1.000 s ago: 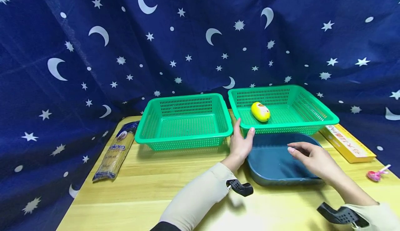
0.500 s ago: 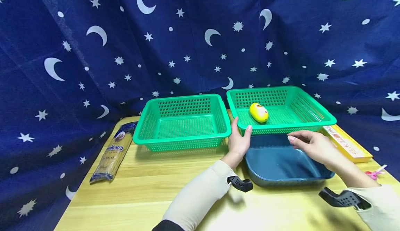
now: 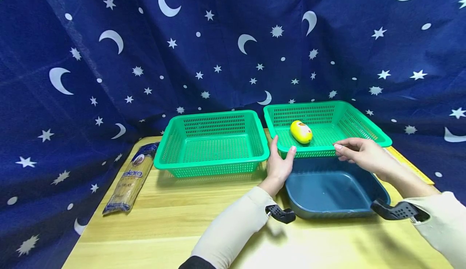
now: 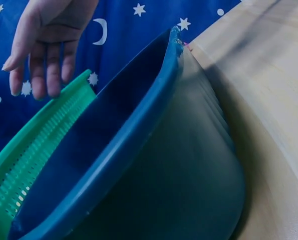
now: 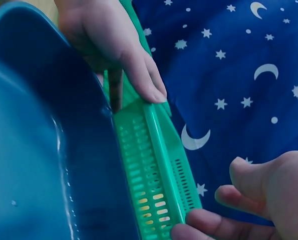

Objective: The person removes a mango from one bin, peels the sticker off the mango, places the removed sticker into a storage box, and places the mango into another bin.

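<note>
The right-hand green plastic basket point(image 3: 327, 129) holds a yellow oval item point(image 3: 301, 132) with a printed patch. My left hand point(image 3: 279, 168) holds its near left corner; in the right wrist view the thumb of that left hand point(image 5: 116, 40) lies along the rim and fingers reach below. My right hand point(image 3: 362, 153) is at the basket's front rim, thumb and index finger close together. From the left wrist, this right hand point(image 4: 48, 47) shows its palm, fingers loosely straight over the rim. A dark blue tub point(image 3: 327, 192) sits in front of the basket, below the right hand.
A second green basket point(image 3: 214, 147) stands to the left. Beyond it lies a pasta packet point(image 3: 131, 182) near the table's left edge. A yellow box point(image 3: 413, 168) is partly hidden behind the right arm. A star-patterned blue curtain point(image 3: 218, 58) hangs behind the wooden table point(image 3: 164, 228).
My right hand has moved forward from over the blue tub to the basket's front rim. My left hand stays at the corner. The right arm now covers a lollipop seen earlier.
</note>
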Demonstrator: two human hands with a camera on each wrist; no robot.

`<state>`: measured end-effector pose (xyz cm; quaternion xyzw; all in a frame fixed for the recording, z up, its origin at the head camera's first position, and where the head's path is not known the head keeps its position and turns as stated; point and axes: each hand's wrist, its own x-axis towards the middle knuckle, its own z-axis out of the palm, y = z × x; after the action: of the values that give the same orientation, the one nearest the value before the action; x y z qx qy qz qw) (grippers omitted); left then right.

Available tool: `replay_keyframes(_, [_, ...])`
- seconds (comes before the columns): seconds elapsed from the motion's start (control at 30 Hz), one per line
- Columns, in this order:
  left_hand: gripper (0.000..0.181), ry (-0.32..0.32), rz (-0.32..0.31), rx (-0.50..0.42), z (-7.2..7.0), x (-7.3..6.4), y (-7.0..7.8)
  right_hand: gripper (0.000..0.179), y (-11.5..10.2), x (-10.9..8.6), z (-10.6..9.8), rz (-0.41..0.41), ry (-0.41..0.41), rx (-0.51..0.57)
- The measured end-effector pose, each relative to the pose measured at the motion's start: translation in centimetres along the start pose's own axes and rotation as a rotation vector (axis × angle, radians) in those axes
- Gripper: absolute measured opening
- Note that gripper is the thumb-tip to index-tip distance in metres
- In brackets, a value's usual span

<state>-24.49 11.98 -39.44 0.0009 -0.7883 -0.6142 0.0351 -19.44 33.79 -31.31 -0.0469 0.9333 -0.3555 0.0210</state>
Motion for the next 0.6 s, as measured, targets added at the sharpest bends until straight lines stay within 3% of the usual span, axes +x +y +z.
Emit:
replay_keyframes(0.33, [0.067, -0.001, -0.056, -0.049, 0.1, 0.2, -0.1, 0.052, 0.0, 3.0, -1.2, -0.049, -0.008, -0.067])
replay_keyframes(0.6, [0.067, -0.008, -0.058, -0.082, 0.2, 0.4, -0.5, 0.053, -0.4, 5.2, -2.1, -0.056, -0.053, -0.104])
